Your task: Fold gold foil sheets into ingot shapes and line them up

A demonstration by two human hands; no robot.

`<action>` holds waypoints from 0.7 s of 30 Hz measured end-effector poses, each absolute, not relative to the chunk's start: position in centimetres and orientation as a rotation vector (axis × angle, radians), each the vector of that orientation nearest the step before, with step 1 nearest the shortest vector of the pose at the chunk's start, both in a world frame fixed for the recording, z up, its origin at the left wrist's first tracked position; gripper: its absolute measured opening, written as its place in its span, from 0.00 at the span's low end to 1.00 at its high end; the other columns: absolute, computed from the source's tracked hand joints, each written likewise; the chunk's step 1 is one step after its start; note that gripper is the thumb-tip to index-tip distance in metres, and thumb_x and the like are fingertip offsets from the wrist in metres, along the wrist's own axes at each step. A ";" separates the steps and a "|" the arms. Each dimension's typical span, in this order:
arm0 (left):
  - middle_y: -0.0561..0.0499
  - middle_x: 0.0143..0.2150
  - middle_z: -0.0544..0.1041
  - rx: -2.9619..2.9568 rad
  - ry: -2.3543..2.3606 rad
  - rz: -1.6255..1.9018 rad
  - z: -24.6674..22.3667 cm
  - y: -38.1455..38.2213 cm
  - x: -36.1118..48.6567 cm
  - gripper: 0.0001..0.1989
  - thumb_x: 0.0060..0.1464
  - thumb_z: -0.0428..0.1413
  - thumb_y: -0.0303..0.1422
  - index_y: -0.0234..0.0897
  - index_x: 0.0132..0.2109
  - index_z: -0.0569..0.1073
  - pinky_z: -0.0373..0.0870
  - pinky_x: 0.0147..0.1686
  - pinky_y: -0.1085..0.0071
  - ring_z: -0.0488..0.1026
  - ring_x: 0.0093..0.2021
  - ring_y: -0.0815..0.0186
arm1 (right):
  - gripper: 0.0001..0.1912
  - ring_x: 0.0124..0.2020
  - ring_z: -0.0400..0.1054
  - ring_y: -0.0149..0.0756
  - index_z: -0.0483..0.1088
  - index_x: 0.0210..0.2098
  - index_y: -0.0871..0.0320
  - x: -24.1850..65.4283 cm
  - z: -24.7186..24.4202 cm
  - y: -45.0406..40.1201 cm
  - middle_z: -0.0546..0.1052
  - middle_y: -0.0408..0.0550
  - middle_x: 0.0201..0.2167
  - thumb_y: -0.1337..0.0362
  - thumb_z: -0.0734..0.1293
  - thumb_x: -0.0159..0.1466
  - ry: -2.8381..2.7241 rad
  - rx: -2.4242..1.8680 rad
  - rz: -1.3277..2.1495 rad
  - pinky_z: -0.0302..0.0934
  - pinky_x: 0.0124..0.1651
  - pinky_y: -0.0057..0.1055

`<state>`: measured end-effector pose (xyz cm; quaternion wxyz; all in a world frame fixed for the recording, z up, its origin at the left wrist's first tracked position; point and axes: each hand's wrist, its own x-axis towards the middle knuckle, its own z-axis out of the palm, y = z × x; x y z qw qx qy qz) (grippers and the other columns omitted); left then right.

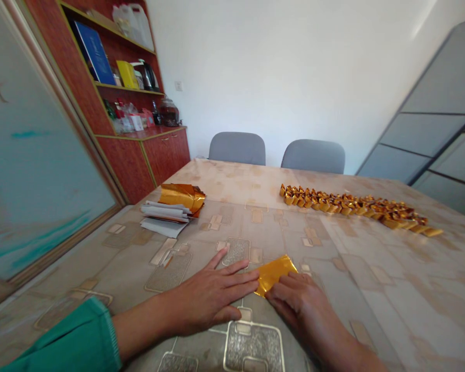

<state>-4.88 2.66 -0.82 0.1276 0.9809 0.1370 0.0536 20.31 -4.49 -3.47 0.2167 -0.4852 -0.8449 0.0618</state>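
A small folded sheet of gold foil paper (276, 270) lies on the patterned tablecloth (201, 341) in front of me. My left hand (213, 289) rests flat with fingers spread, its fingertips touching the left edge of the sheet. On the lower right edge, my right hand (296, 299) has its fingers bent and pressed together, pinching the paper. The right thumb is partly hidden. Farther off on the left is a stack of gold foil sheets (182, 196), with papers showing white-grey sides (165, 219) beside it.
Several folded gold pieces (352, 205) stand in long rows at the table's far right. Two grey chairs (237, 148) are behind the far edge. A red-brown cabinet (166, 152) with filled shelves stands back left, near a frosted glass panel (34, 155).
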 end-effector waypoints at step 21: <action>0.47 0.33 0.78 3.035 0.416 0.811 -3.1 3.2 -0.6 0.12 0.66 0.48 0.29 0.34 0.39 0.76 0.72 0.39 0.69 0.75 0.35 0.65 | 0.06 0.32 0.64 0.40 0.69 0.31 0.56 18.2 -2.4 -4.4 0.73 0.45 0.29 0.73 0.66 0.61 -2.357 -1.363 -0.227 0.52 0.36 0.35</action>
